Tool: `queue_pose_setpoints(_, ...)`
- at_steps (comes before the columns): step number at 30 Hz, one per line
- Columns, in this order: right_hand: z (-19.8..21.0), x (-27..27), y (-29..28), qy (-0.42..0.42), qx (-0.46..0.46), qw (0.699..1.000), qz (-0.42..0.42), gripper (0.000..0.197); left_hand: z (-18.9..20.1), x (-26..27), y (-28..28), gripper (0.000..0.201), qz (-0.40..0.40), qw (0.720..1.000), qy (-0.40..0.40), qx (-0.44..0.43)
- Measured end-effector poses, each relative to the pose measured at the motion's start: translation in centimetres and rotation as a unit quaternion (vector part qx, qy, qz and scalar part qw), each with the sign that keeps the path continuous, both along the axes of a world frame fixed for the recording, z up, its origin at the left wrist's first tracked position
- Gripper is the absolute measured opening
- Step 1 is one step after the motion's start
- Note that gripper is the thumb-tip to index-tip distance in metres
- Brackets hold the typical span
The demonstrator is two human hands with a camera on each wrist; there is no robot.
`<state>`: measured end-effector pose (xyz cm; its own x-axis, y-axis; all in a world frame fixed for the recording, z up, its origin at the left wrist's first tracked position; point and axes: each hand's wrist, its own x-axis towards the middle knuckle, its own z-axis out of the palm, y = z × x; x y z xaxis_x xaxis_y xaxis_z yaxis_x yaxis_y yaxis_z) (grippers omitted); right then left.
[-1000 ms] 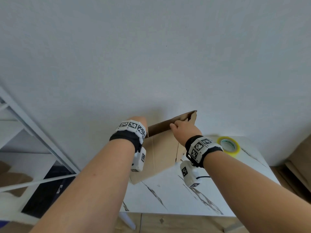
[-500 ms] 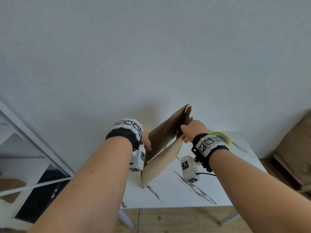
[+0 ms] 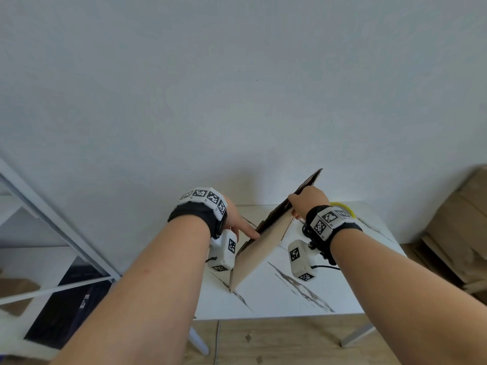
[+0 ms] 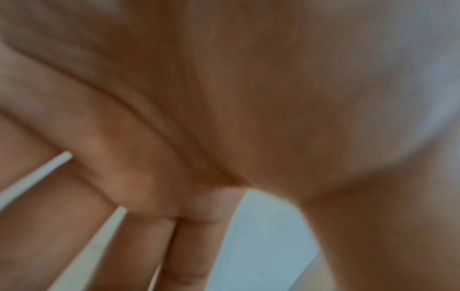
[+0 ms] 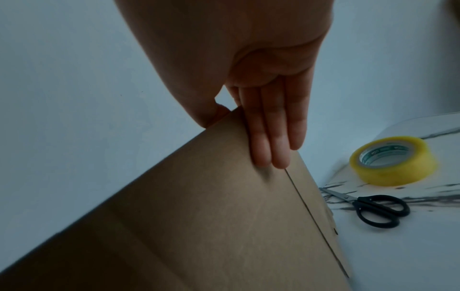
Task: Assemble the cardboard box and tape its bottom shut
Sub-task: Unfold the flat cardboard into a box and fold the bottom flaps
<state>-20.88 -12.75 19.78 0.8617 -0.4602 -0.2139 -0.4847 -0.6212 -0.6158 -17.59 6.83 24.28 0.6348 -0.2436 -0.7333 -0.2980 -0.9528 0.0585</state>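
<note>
The flattened brown cardboard box (image 3: 259, 252) stands tilted on one corner on the white marble table (image 3: 329, 291), seen almost edge-on. My right hand (image 3: 303, 204) pinches its raised upper edge. In the right wrist view its fingers (image 5: 271, 141) lie flat on the outer face of the box (image 5: 199, 216), with the thumb behind the edge. My left hand (image 3: 245, 227) is at the box's left edge, which its thumb touches. In the blurred left wrist view that hand (image 4: 199, 216) has straight, spread fingers and no cardboard between them. A yellow tape roll (image 5: 393, 161) lies on the table behind my right wrist.
Black scissors (image 5: 373, 208) lie next to the tape roll. A white shelf frame (image 3: 52, 227) stands at the left of the table, and brown cardboard (image 3: 461, 233) is stacked at the right. The wall runs close behind the table.
The box has turned from facing me to nearly edge-on and closed flatter. My right hand moved right and up with its upper edge. My left hand now only touches it with the thumb.
</note>
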Motion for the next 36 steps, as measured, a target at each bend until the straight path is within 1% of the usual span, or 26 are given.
queue_pose_setpoints(2,-0.1,0.0,-0.2,0.003,-0.002,1.000,0.003,0.034,-0.1,-0.3,-0.2,0.067,-0.028,1.000,-0.013,0.004)
queue_pose_setpoints(4,-0.1,0.0,-0.2,0.000,-0.004,1.000,0.006,0.033,0.1,-0.4,-0.3,0.066,-0.059,0.997,-0.047,0.015)
queue_pose_setpoints(7,-0.2,0.2,-0.2,-0.006,-0.011,1.000,0.011,0.030,0.3,-0.4,-0.1,0.075,-0.085,0.993,-0.075,0.015)
queue_pose_setpoints(9,-0.2,0.3,-0.2,-0.004,-0.017,1.000,0.014,0.029,0.6,-0.6,0.2,0.066,-0.085,0.994,-0.067,0.012)
queue_pose_setpoints(10,-0.2,0.3,-0.3,-0.001,-0.019,1.000,0.014,0.029,0.8,-0.6,0.4,0.060,-0.080,0.995,-0.061,0.009)
queue_pose_setpoints(11,-0.2,0.3,-0.4,0.001,-0.020,1.000,0.015,0.029,0.7,-0.6,0.6,0.059,-0.072,0.996,-0.056,0.004)
queue_pose_setpoints(12,-0.3,0.3,-0.5,0.002,-0.021,1.000,0.015,0.029,0.7,-0.5,0.7,0.060,-0.063,0.997,-0.051,0.000)
queue_pose_setpoints(14,-0.4,0.3,-0.6,0.003,-0.021,1.000,0.012,0.030,0.3,-0.3,1.0,0.073,-0.038,0.998,-0.048,-0.011)
queue_pose_setpoints(15,-0.4,0.4,-0.6,0.004,-0.020,1.000,0.011,0.030,0.1,-0.1,1.1,0.074,-0.021,0.998,-0.049,-0.021)
queue_pose_setpoints(19,-0.4,0.6,-0.8,0.007,-0.014,1.000,0.008,0.032,0.0,0.0,0.9,0.070,0.057,0.995,-0.002,-0.081)
queue_pose_setpoints(23,-0.5,1.0,-0.7,-0.001,-0.012,1.000,0.010,0.028,-0.2,0.0,0.2,0.060,0.065,0.993,-0.008,-0.101)
queue_pose_setpoints(26,-0.6,1.2,-0.7,-0.003,-0.016,1.000,0.011,0.028,-0.5,0.1,-0.3,0.066,0.083,0.987,0.002,-0.136)
queue_pose_setpoints(28,-0.8,1.4,-0.8,-0.003,-0.019,1.000,0.014,0.025,-0.6,0.2,-0.5,0.066,0.091,0.985,0.006,-0.146)
queue_pose_setpoints(30,-0.9,1.6,-0.7,-0.004,-0.021,1.000,0.019,0.023,-0.7,0.5,-0.6,0.057,0.096,0.983,-0.002,-0.154)
queue_pose_setpoints(32,-0.8,1.7,-0.7,-0.004,-0.024,1.000,0.019,0.021,-0.8,0.8,-0.9,0.044,0.117,0.978,-0.016,-0.173)
queue_pose_setpoints(34,-0.6,1.7,-0.7,0.000,-0.025,1.000,0.015,0.014,-0.6,0.9,-1.3,0.033,0.126,0.975,-0.045,-0.176)
queue_pose_setpoints(35,-0.5,1.6,-0.7,0.003,-0.021,1.000,0.009,0.010,-0.6,1.2,-1.6,0.032,0.131,0.974,-0.062,-0.172)
queue_pose_setpoints(36,-0.5,1.6,-0.8,0.005,-0.018,1.000,0.003,0.012,-0.5,1.3,-1.8,0.033,0.137,0.973,-0.087,-0.166)
